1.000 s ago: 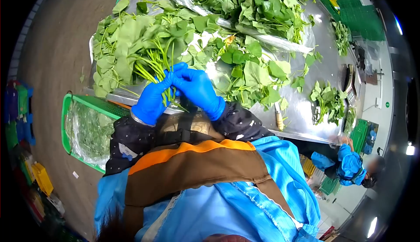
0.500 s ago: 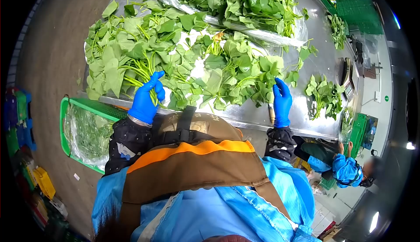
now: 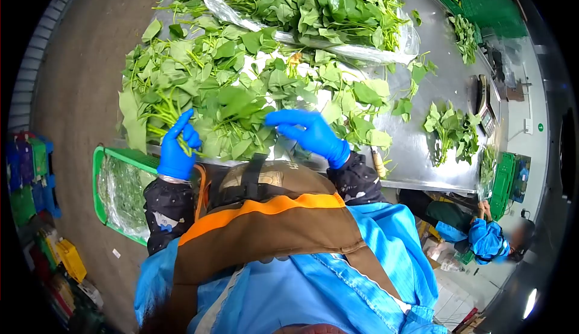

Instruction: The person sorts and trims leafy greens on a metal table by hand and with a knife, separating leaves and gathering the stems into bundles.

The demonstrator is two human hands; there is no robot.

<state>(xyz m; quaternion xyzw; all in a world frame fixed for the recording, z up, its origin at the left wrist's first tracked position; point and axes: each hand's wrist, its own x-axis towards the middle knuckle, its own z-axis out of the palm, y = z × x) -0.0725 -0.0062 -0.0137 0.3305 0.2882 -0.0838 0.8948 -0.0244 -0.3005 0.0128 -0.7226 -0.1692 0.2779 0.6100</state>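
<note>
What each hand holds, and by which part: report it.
Left hand: a leafy bunch, by its stems. Right hand: nothing visibly held.

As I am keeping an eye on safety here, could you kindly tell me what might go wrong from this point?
The right sleeve might knock the wooden-handled tool lying near the edge of the table. The leafy stems gripped in the left hand could slip loose, perhaps falling toward the green crate nearby.

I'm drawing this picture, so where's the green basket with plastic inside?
The green basket is at the left of the head view, below the table edge, just left of the left hand and dark sleeve.
</note>
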